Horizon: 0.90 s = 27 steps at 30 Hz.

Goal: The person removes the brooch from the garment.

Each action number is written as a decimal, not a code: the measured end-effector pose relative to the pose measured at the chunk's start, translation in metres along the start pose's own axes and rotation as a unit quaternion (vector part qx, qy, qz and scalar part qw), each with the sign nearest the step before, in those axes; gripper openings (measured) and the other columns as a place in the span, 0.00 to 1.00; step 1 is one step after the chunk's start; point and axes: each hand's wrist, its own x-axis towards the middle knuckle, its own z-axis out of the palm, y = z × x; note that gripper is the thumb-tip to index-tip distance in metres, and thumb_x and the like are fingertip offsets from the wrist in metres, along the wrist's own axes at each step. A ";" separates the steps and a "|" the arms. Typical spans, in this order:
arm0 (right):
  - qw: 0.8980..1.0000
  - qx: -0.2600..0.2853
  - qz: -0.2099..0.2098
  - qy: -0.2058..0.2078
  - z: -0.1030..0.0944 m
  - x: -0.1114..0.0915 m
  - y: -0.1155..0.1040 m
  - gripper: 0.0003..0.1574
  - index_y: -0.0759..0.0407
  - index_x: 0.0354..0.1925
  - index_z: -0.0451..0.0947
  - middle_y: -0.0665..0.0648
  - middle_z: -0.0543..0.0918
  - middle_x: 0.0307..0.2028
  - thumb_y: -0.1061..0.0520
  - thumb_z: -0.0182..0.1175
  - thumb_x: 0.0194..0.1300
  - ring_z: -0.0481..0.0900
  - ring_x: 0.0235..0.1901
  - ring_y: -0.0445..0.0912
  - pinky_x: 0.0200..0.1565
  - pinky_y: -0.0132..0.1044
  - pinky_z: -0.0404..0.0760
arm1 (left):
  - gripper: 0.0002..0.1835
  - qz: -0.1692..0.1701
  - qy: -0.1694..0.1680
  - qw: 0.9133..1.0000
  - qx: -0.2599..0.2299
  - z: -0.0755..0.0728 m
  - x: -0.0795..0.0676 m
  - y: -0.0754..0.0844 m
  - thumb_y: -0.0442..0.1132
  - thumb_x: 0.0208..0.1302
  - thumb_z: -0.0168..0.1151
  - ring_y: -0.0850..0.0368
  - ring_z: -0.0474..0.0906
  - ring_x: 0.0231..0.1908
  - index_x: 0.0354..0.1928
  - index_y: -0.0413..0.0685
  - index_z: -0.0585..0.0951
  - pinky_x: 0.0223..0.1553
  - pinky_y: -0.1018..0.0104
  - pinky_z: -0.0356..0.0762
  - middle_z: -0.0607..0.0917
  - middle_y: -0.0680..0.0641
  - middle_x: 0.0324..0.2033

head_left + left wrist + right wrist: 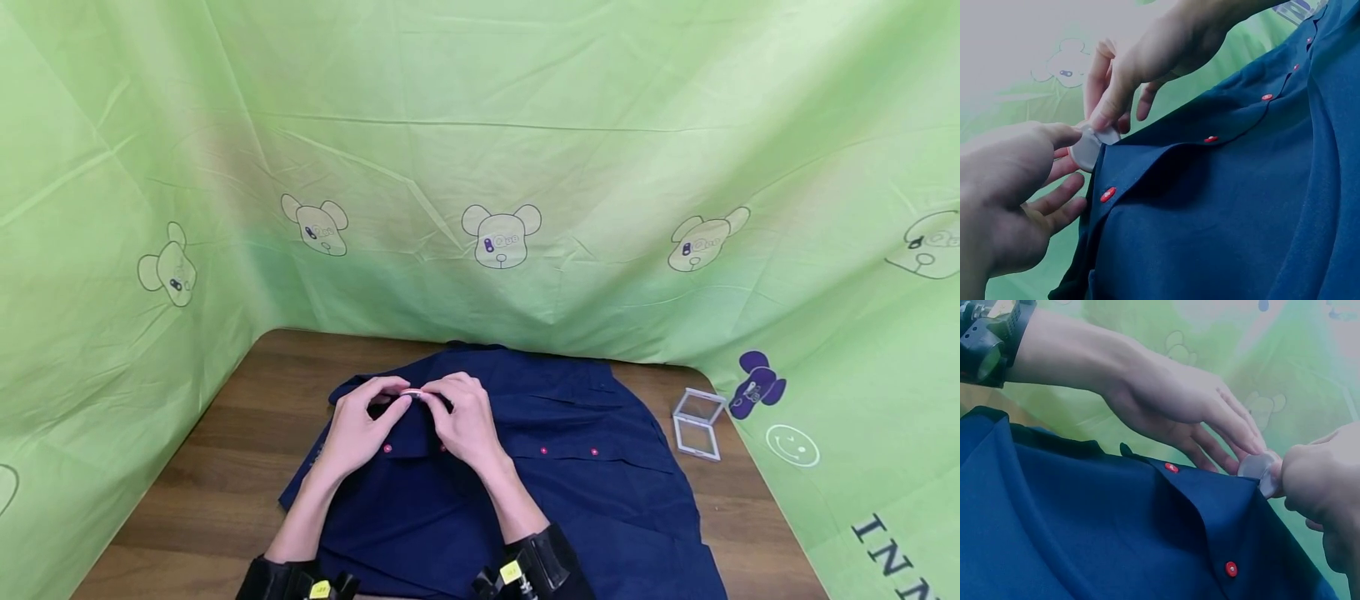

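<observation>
A dark blue shirt (420,517) with small red buttons lies spread on the table. Over its far left part, my left hand (360,429) and right hand (465,421) meet at a small round badge (412,392), its edge white and red. Both wrist views show the badge's greyish face (1087,150) at a raised corner of the shirt fabric. Thumb and fingers of my left hand pinch one side of it. From the other side, my right hand (1329,481) pinches it too. The fingers cover part of the badge.
An open, clear square case (696,425) stands on the wooden table (202,508), right of the shirt. Green cloth (495,167) printed with bear heads hangs behind and along both sides. Black bands (543,558) with camera mounts sit on both wrists.
</observation>
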 end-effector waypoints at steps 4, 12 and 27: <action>0.999 0.021 0.025 0.006 0.001 -0.001 0.002 0.03 0.55 0.36 0.92 0.47 0.91 0.34 0.59 0.72 0.63 0.83 0.41 0.40 0.44 0.40 0.79 | 0.10 -0.005 0.006 1.000 -0.005 -0.001 0.000 -0.001 0.40 0.68 0.70 0.62 0.81 0.40 0.49 0.49 0.88 0.41 0.67 0.81 0.87 0.54 0.39; 0.998 0.047 0.043 0.014 0.002 -0.001 0.004 0.02 0.55 0.35 0.92 0.47 0.91 0.33 0.60 0.73 0.62 0.83 0.40 0.40 0.42 0.40 0.81 | 0.06 0.002 0.020 1.000 0.010 0.000 0.000 -0.003 0.38 0.68 0.70 0.60 0.79 0.29 0.45 0.49 0.89 0.29 0.73 0.76 0.86 0.52 0.31; 0.997 0.035 0.072 -0.015 0.001 -0.001 -0.001 0.03 0.54 0.37 0.90 0.46 0.90 0.35 0.57 0.71 0.65 0.82 0.41 0.38 0.43 0.37 0.82 | 0.05 -0.003 0.025 0.998 0.056 0.000 0.000 -0.005 0.37 0.67 0.70 0.62 0.75 0.27 0.42 0.48 0.88 0.25 0.71 0.72 0.83 0.54 0.27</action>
